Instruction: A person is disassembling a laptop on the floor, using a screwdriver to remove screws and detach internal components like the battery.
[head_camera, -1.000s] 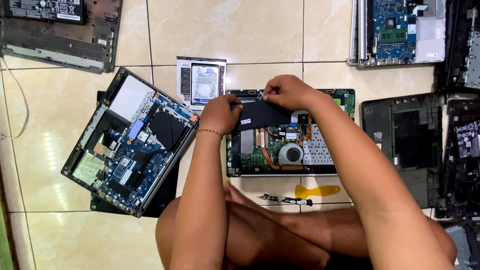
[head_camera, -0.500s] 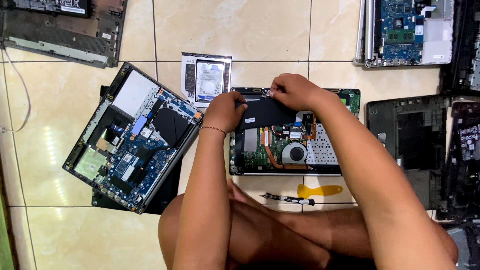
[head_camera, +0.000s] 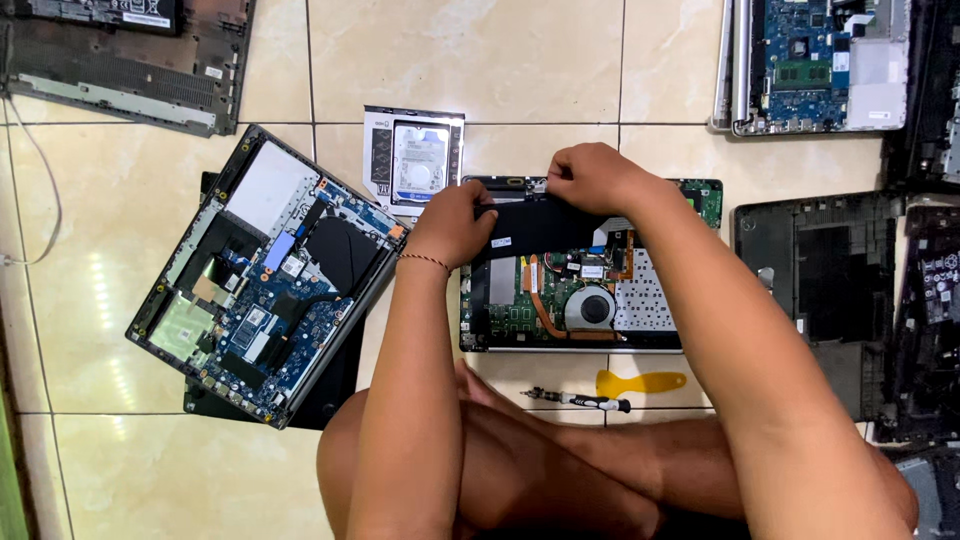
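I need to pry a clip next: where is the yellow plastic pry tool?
In the head view, the yellow pry tool lies on the floor tile just below the opened laptop, right above the small screwdriver, near the person's knees.

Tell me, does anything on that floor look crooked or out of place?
Yes. The opened laptop on the left lies at a slant across the tiles, partly over a dark cover, while the laptop under both hands sits square. A screwdriver and yellow pry tool lie loose beside it. Nothing looks spilled.
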